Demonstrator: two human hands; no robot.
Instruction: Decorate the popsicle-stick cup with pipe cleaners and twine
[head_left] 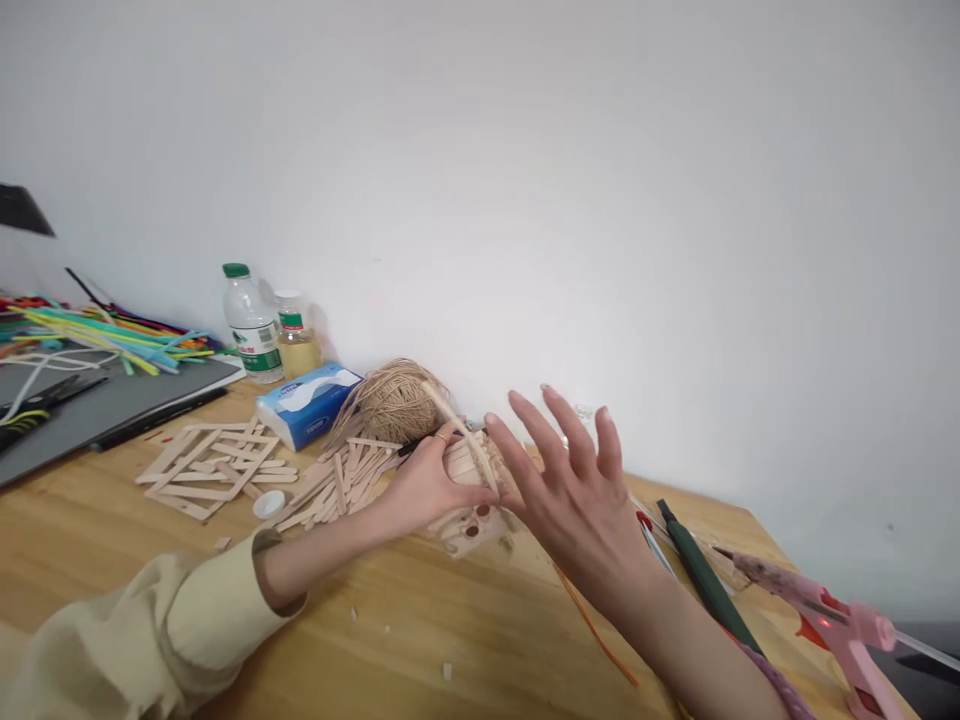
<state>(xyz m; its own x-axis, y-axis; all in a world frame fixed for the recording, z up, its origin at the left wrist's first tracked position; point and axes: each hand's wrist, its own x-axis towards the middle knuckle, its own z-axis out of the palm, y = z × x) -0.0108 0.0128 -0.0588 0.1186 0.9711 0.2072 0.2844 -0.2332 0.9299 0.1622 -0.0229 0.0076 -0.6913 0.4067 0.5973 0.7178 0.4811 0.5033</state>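
Note:
My left hand (427,485) is closed around a small piece built of wooden craft sticks (463,462), its thumb along the near side. A pale curved strip (454,412) slants up across that piece, its upper end by the twine ball. My right hand (581,490) is just to the right, fingers spread and raised. Its thumb reaches the right side of the piece; whether it presses there I cannot tell. Below the hands lies a clear item with reddish-brown dots (472,530), partly hidden.
Loose craft sticks (349,480), a twine ball (397,405), a tissue pack (311,405) and two bottles (251,330) stand left. A pink glue gun (817,600), a green tool (701,570) and an orange pipe cleaner (596,630) lie right. The wall (525,200) rises behind.

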